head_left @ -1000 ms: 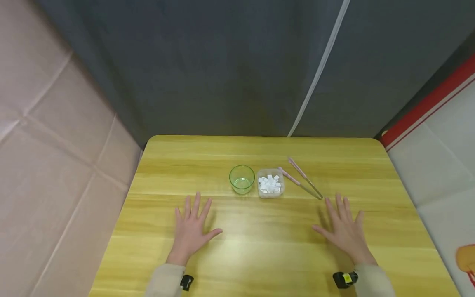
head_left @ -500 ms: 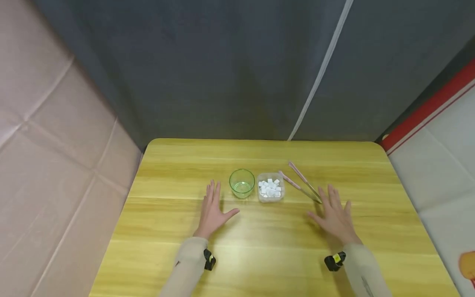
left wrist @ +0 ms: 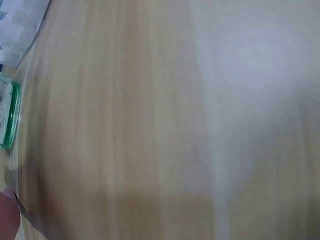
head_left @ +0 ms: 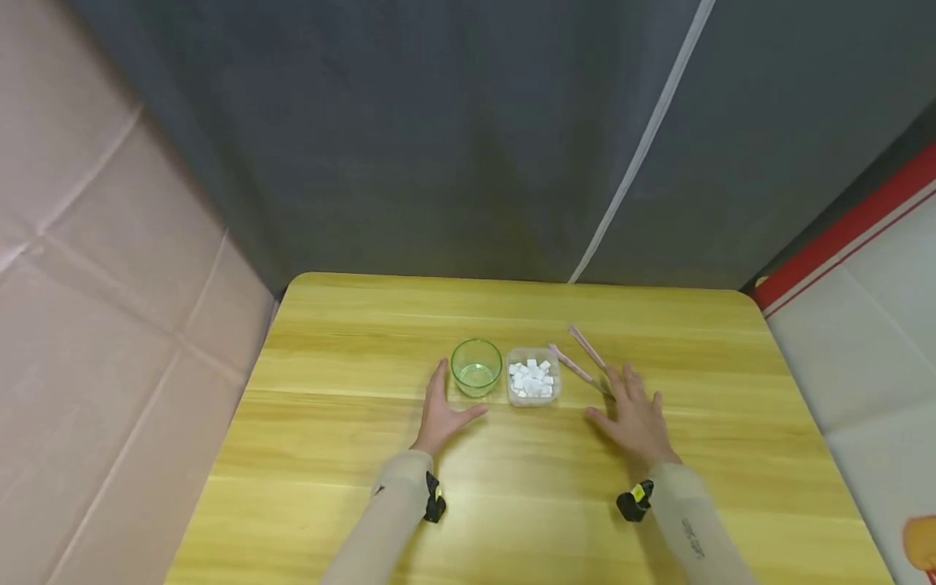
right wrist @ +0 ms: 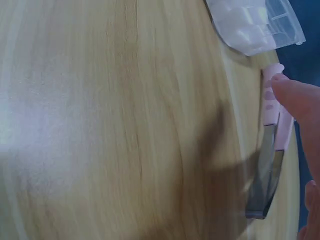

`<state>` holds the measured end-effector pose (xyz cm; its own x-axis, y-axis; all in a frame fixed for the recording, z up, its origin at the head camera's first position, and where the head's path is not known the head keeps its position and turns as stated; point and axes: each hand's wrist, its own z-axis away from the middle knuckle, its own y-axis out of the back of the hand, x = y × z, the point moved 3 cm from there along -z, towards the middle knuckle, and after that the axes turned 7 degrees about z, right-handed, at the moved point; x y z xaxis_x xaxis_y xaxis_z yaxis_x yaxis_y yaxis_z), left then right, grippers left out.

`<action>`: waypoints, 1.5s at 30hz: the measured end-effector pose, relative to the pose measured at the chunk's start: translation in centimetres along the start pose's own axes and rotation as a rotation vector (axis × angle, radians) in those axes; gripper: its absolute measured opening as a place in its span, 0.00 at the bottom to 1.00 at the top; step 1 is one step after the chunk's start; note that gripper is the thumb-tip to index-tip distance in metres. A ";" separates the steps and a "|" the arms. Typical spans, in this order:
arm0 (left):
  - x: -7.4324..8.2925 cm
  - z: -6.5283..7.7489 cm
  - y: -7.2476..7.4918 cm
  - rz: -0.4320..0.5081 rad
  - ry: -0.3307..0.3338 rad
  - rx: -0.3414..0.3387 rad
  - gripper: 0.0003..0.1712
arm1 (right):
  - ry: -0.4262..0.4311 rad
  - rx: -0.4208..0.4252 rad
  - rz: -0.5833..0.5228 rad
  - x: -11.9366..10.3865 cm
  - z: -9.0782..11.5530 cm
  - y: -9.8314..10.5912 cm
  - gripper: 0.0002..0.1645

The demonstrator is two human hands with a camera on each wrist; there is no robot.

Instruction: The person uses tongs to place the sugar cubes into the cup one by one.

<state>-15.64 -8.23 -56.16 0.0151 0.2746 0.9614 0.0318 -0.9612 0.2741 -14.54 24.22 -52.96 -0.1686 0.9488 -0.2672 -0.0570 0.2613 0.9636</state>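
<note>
In the head view, the right hand (head_left: 634, 418) is the nearer one to the tongs (right wrist: 267, 142), which lie on the desk (head_left: 512, 504) between 10 and 11 o'clock from its middle. Their long axis slants from the pink ends (right wrist: 270, 100) at about 10 o'clock to the metal bend (right wrist: 256, 215) at about 4 o'clock, which that hand hides in the head view. Its fingers are spread and hold nothing; whether any of them touches the tongs I cannot tell.

The left hand (head_left: 441, 418) is nearest to the green glass bowl (head_left: 477, 378), at its 1 o'clock. Thumb and fingers stand wide apart beside the bowl's 7-to-9 o'clock side, gripping nothing; contact is unclear. At the bowl's 3 o'clock, just beside it, the clear tub (head_left: 534, 400) holds white cubes (head_left: 532, 377). The tongs lie beyond, toward the tub's 2 o'clock.
</note>
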 end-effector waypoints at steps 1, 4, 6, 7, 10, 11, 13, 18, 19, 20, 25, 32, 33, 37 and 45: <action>-0.1 -0.1 -0.3 0.027 -0.005 -0.001 0.64 | -0.003 -0.003 -0.006 -0.1 0.0 -0.2 0.50; -0.2 -0.4 -1.0 0.095 -0.012 -0.005 0.63 | -0.011 -0.011 -0.013 0.0 -0.3 -0.6 0.50; -0.3 -0.6 -1.2 0.121 -0.017 -0.005 0.63 | -0.017 -0.022 -0.014 0.0 -0.6 -0.8 0.49; -0.4 -0.7 -1.3 0.121 -0.018 -0.001 0.63 | -0.021 -0.027 -0.013 0.1 -0.8 -0.9 0.49; -0.7 -0.8 -1.3 0.102 -0.001 0.015 0.64 | -0.035 -0.046 -0.014 0.3 -1.5 -1.2 0.49; -0.8 -0.8 -1.3 0.102 0.000 0.021 0.64 | -0.040 -0.048 -0.022 0.3 -1.7 -1.3 0.49; -1.0 -0.7 -1.4 0.099 0.008 0.033 0.64 | -0.048 -0.046 -0.030 0.3 -2.0 -1.6 0.49; -1.6 -0.4 -1.7 0.088 0.007 0.079 0.59 | -0.034 0.047 -0.064 0.1 -2.6 -2.3 0.45; -1.8 -0.4 -1.7 0.081 0.009 0.095 0.57 | -0.035 0.069 -0.079 0.1 -2.7 -2.4 0.44; -1.9 -0.3 -1.8 0.080 0.009 0.111 0.56 | -0.041 0.093 -0.095 0.0 -2.8 -2.5 0.42; -2.5 -0.3 -1.9 0.051 0.011 0.155 0.52 | -0.086 0.171 -0.122 0.2 -3.2 -2.9 0.40; -2.7 -0.3 -1.8 -0.015 0.053 0.134 0.54 | -0.130 0.213 -0.153 0.0 -4.1 -3.0 0.35; -2.7 -0.3 -1.8 -0.026 0.056 0.134 0.54 | -0.132 0.210 -0.162 0.0 -4.2 -3.0 0.33; -2.5 -0.2 -2.0 -0.096 0.065 0.140 0.54 | -0.158 0.160 -0.226 0.6 -4.5 -2.3 0.29; -2.1 -0.3 -2.4 -0.214 0.040 0.144 0.54 | -0.154 0.029 -0.304 0.9 -3.5 1.3 0.27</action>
<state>-16.08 -6.52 -58.79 -0.0470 0.4669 0.8830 0.1724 -0.8670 0.4676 -18.18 24.82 -51.99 0.0027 0.8418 -0.5398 -0.0530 0.5391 0.8405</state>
